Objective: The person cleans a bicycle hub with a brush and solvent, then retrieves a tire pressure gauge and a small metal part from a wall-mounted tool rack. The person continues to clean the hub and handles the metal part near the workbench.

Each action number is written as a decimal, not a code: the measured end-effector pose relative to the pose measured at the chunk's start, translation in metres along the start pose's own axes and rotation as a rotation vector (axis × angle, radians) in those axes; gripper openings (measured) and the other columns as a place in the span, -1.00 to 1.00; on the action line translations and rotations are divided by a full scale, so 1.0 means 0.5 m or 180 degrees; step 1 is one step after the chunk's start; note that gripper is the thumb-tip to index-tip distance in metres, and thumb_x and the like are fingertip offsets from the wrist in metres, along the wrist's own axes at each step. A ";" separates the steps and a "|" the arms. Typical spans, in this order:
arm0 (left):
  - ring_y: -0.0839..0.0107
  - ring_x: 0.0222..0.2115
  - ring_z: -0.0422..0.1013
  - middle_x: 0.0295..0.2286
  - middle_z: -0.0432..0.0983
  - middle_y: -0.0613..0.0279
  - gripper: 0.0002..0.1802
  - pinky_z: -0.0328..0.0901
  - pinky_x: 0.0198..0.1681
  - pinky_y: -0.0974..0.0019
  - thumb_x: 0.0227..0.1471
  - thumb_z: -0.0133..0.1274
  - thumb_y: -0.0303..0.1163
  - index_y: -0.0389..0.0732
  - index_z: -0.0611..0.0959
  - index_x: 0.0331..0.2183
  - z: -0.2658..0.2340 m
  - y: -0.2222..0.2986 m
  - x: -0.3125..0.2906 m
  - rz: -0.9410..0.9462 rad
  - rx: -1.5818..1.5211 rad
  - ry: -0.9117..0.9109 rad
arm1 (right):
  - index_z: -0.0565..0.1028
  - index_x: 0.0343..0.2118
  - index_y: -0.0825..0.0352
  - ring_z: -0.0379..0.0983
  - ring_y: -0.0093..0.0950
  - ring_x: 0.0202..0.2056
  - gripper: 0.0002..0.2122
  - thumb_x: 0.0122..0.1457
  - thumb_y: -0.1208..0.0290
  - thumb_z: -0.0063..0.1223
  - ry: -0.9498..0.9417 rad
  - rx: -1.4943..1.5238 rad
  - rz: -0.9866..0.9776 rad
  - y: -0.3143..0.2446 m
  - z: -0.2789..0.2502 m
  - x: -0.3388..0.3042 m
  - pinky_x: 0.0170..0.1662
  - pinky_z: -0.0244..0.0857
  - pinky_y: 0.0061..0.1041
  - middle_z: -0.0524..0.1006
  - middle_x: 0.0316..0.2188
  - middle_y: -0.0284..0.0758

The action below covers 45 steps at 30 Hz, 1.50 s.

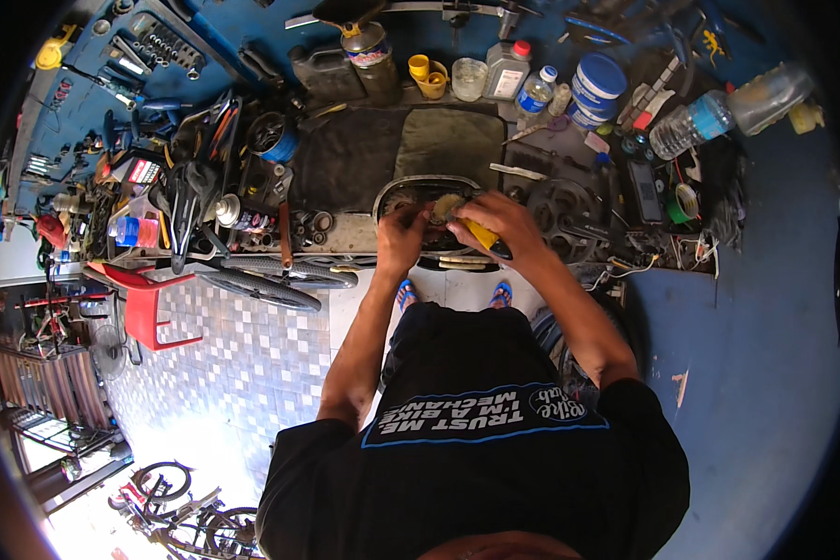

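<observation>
At the front edge of the workbench, both hands work over an oval basin [397,187] with a pale metal rim. My right hand [500,220] is closed around a yellow-handled tool [481,235] with a black butt end. A tan, bristle-like round piece [446,206] shows at its fingertips, between the two hands. My left hand [402,233] is closed, its fingertips pinched over the basin at a small part that I cannot make out. Dark, reddish parts inside the basin are mostly covered by the fingers.
Behind the basin lies a dark mat [345,159]. Bottles, including a grey one with a red cap [508,70], and blue-and-white tubs [595,84] line the back. A crankset [562,219] lies right of the basin, a bicycle saddle [192,205] left. A red chair [149,308] stands left.
</observation>
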<state>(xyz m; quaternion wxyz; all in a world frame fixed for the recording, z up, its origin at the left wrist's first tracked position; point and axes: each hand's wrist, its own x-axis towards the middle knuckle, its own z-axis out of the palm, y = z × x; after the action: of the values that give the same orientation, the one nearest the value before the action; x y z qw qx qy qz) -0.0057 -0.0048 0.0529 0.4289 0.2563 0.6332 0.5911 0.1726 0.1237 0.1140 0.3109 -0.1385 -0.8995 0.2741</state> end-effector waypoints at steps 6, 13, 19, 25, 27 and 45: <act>0.32 -0.24 0.68 -0.13 0.67 0.01 -0.65 0.60 -0.18 0.31 0.35 0.02 -0.55 -0.44 0.63 0.11 -0.005 -0.007 -0.001 -0.0166 -0.0675 -0.0218 | 0.63 -0.23 0.29 0.56 -0.17 -0.31 -0.73 0.17 0.23 0.44 -0.0297 0.0026 0.0360 0.034 -0.010 -0.022 -0.26 0.45 -0.25 0.61 -0.39 -0.21; 0.36 -0.03 0.58 0.01 0.63 0.06 -0.54 0.46 0.07 0.33 0.24 0.18 -0.57 -0.40 0.60 0.17 -0.005 -0.015 0.001 0.0187 -0.0519 -0.0134 | 0.63 -0.22 0.27 0.59 -0.15 -0.31 -0.73 0.25 0.14 0.32 -0.0724 -0.0326 0.0541 0.066 0.044 -0.086 -0.24 0.46 -0.23 0.62 -0.38 -0.20; 0.39 -0.05 0.58 -0.05 0.68 0.01 -0.56 0.43 0.05 0.34 0.18 0.28 -0.50 -0.43 0.65 0.07 -0.013 -0.018 0.008 0.0076 0.0502 0.0102 | 0.63 -0.21 0.30 0.68 -0.45 -0.32 -0.71 0.34 0.12 0.26 -0.0018 0.1256 0.1887 0.007 0.037 -0.012 -0.24 0.45 -0.51 0.69 -0.40 -0.26; 0.38 -0.19 0.62 -0.22 0.74 -0.02 -0.55 0.49 -0.10 0.32 0.17 0.30 -0.40 -0.47 0.66 0.03 -0.012 -0.025 0.014 0.0517 0.1170 0.0390 | 0.63 -0.23 0.34 0.67 -0.45 -0.36 -0.73 0.36 0.18 0.23 -0.0083 0.0822 0.1580 0.011 0.041 -0.004 -0.29 0.45 -0.40 0.65 -0.43 -0.19; 0.26 -0.15 0.66 -0.19 0.73 -0.10 -0.53 0.50 -0.08 0.26 0.14 0.31 -0.40 -0.44 0.67 0.04 -0.010 -0.029 0.010 0.0464 0.0949 0.0353 | 0.64 -0.21 0.36 0.69 -0.40 -0.35 -0.72 0.35 0.18 0.23 -0.0071 0.0494 0.1392 0.010 0.027 0.005 -0.30 0.45 -0.38 0.67 -0.43 -0.19; 0.26 -0.06 0.66 -0.12 0.74 -0.04 -0.61 0.50 -0.03 0.26 0.16 0.28 -0.49 -0.32 0.71 0.04 0.028 0.006 0.017 0.0751 0.1431 0.0501 | 0.53 -0.37 0.31 0.57 -0.07 -0.39 -0.76 0.27 0.25 0.31 0.0564 0.0444 0.0955 -0.021 0.030 0.007 -0.33 0.40 -0.19 0.59 -0.48 -0.15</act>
<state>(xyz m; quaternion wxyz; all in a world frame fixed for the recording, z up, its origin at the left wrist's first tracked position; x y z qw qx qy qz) 0.0013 0.0099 0.0548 0.2388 0.3704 0.7457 0.4996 0.1596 0.1106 0.1119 0.3534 -0.2728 -0.8166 0.3659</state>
